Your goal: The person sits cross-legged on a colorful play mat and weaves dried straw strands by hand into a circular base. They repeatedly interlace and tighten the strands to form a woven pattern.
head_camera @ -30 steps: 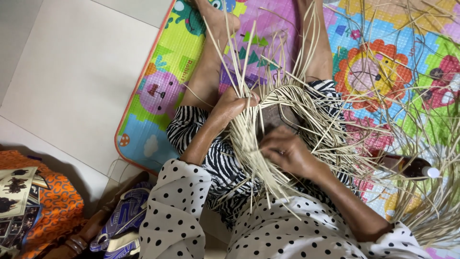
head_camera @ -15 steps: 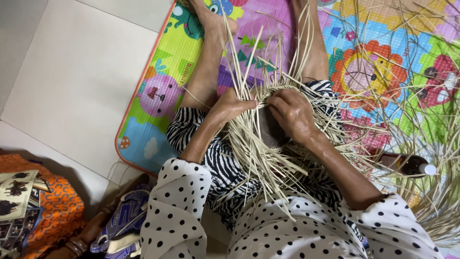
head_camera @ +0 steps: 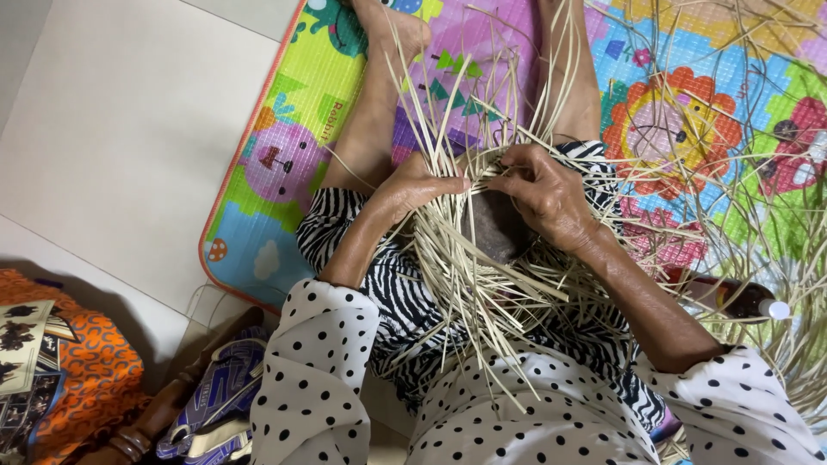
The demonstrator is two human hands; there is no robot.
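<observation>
Pale straw-coloured reed strips fan across a black-and-white zebra-striped skirt and a white blouse with black polka dots. Beneath lies a play mat in lime green, pink, purple, blue and yellow cartoon shapes with an orange edge, on an off-white tiled floor. An orange patterned cloth sits at lower left.

To the right of our right hand, past the forearm, we see a dark bottle lying on its side on the play mat, with a red label band and a white cap. No screens or signs show.
</observation>
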